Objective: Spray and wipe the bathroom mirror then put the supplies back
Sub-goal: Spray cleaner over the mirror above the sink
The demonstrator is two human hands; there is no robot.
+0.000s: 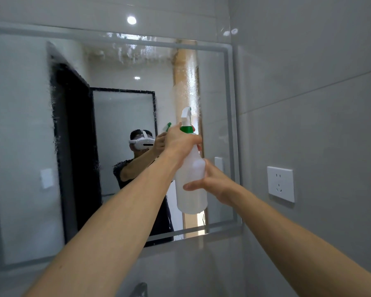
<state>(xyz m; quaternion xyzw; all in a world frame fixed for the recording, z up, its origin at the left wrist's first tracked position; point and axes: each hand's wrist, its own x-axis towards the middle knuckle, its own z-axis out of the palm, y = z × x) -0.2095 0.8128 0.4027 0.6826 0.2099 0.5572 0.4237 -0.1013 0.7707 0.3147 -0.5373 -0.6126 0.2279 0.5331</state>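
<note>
Both hands are holding the spray bottle (191,179) before the mirror (120,129).
Left hand (181,142) is gripping its neck at 12 o'clock; right hand (212,181) is clasping the body at 3.

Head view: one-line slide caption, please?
Both hands, left hand and right hand, aim spray bottle at wet mirror.

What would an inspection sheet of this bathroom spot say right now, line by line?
Surface: mirror on grey tiled wall, wet spray streaks along its top and right side.
Job's things: spray bottle, white with green collar, held up with its nozzle toward the glass; no cloth seen.
Clutter: nothing seen.
Hands: left hand grips the bottle's neck at the trigger; right hand holds the bottle's body.
Cables: nothing seen.
Surroundings: white wall socket right of the mirror; ceiling light reflected in the tile above the mirror.
</note>
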